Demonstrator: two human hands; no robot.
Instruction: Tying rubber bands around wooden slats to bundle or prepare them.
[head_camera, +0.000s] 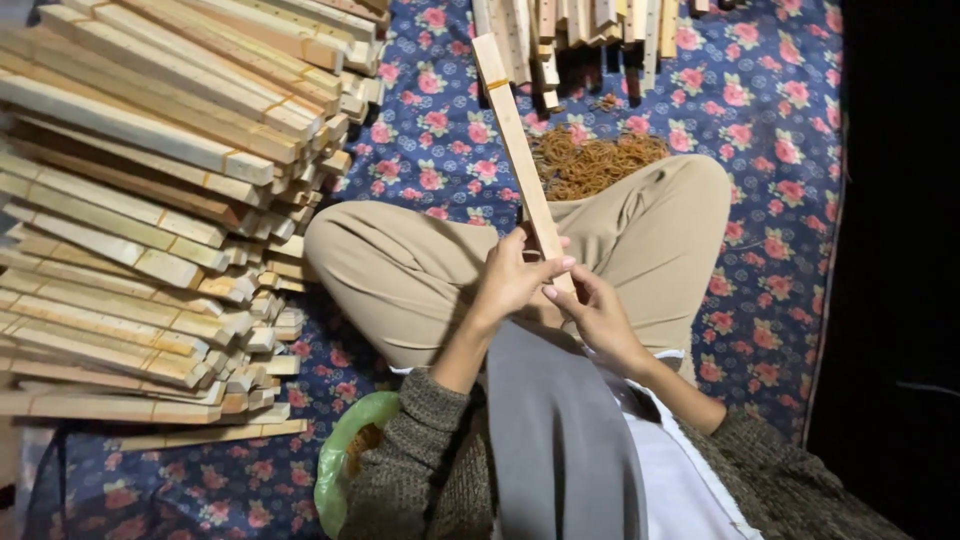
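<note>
Wooden slat (520, 150) rises from between both hands' fingers (548, 268).

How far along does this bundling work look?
Done: a big stack of banded wooden slats lies beside the person. In hand: the left hand and right hand hold one bundle of slats. Left: loose slats lie ahead, past a heap of rubber bands.

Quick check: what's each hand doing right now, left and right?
Left hand: closed around the near end of the wooden slat.
Right hand: fingers curled on the same slat's near end, gripping it from the other side.
</note>
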